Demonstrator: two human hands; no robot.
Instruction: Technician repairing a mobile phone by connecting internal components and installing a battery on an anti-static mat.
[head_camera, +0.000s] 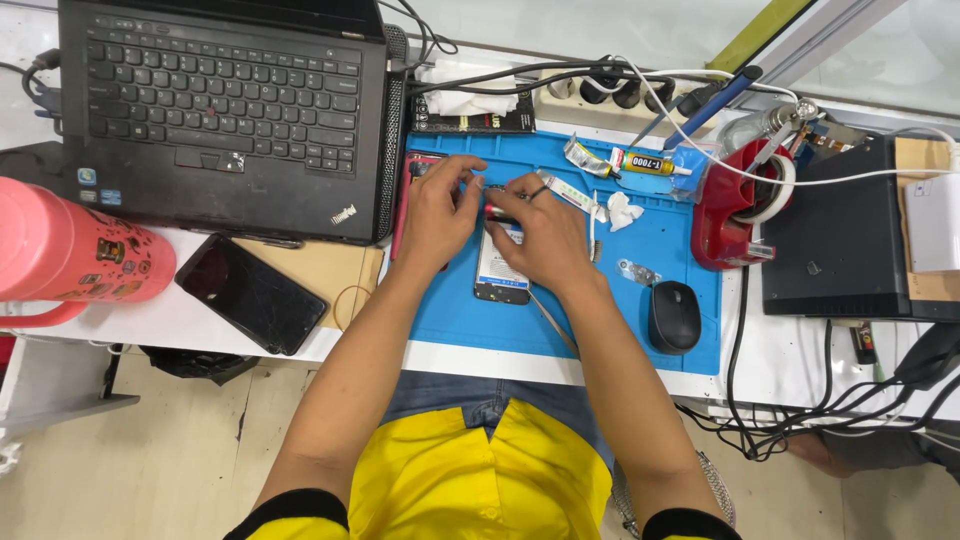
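An opened smartphone (501, 275) lies on the blue work mat (560, 320), its inside facing up. My left hand (437, 212) rests at the phone's upper left with the fingers pinched near the top edge. My right hand (540, 232) covers the phone's upper part, fingers curled on something small there; what it pinches is hidden. Both hands meet over the top end of the phone.
A black laptop (225, 110) sits at the left, a dark phone (252, 293) in front of it, a pink bottle (70, 255) at far left. On the mat lie a black mouse (675, 316), a glue tube (645, 163) and white tissue (624, 210). A red tape dispenser (735, 210) and black box (840, 240) stand right.
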